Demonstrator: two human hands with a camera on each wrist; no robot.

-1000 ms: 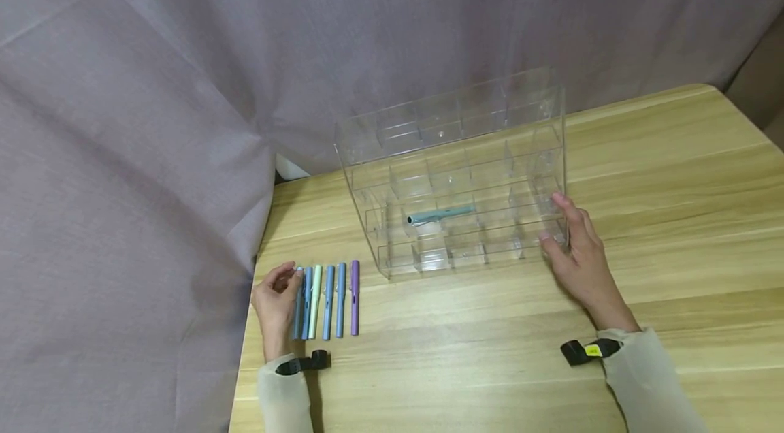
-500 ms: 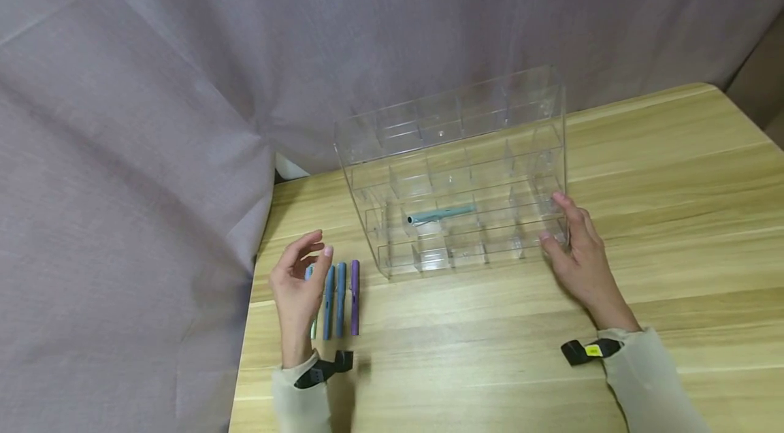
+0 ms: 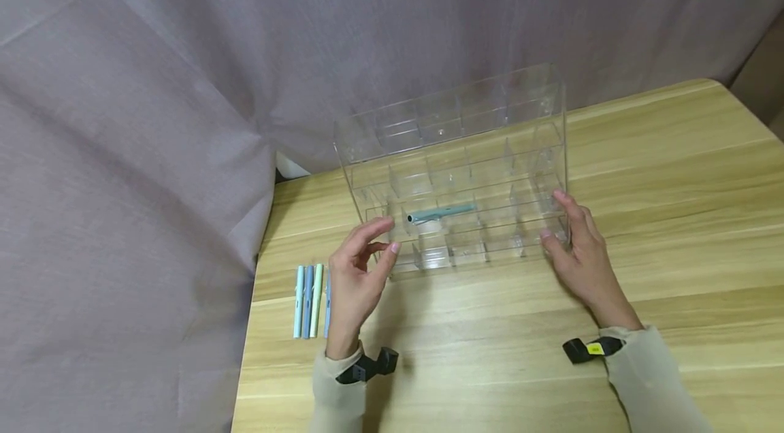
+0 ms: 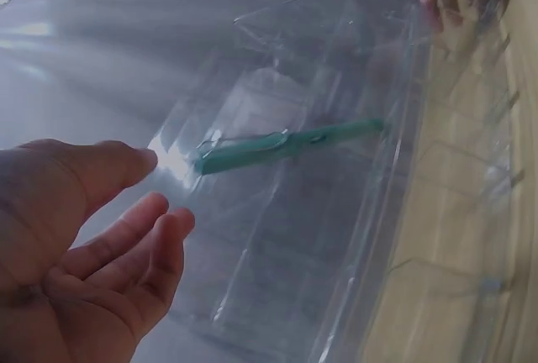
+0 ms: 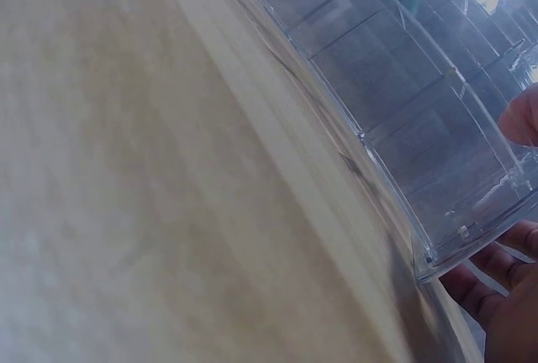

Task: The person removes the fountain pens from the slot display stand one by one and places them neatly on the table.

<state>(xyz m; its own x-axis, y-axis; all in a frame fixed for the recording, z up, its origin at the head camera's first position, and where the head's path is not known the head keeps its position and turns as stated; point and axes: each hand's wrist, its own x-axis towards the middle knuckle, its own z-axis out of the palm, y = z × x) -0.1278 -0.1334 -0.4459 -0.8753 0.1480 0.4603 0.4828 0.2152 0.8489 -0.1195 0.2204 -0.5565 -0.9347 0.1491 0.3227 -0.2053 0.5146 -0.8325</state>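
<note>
A clear acrylic organizer (image 3: 450,140) with rows of compartments stands on the table. Across one of its middle levels lies a teal pen (image 3: 441,214), capped end toward the left. My left hand (image 3: 358,276) hovers at the organizer's lower left corner, fingers loosely bent and holding nothing. In the left wrist view its thumb and fingertips are spread just short of the near end of the pen (image 4: 290,146). My right hand (image 3: 582,263) grips the organizer's right side; the right wrist view shows the thumb at the front and the fingers (image 5: 475,291) around the outer wall.
Left of the organizer lie a light blue pen (image 3: 299,301), a blue pen (image 3: 307,301) and a pale green pen (image 3: 316,300) in a row. Another blue pen (image 3: 327,303) is partly behind my left hand. A grey curtain (image 3: 184,147) hangs behind the wooden table (image 3: 478,351).
My left hand has moved right and forward, from the row of pens to the organizer, now covering the purple pen and its blue neighbour. My right hand stays on the organizer's side.
</note>
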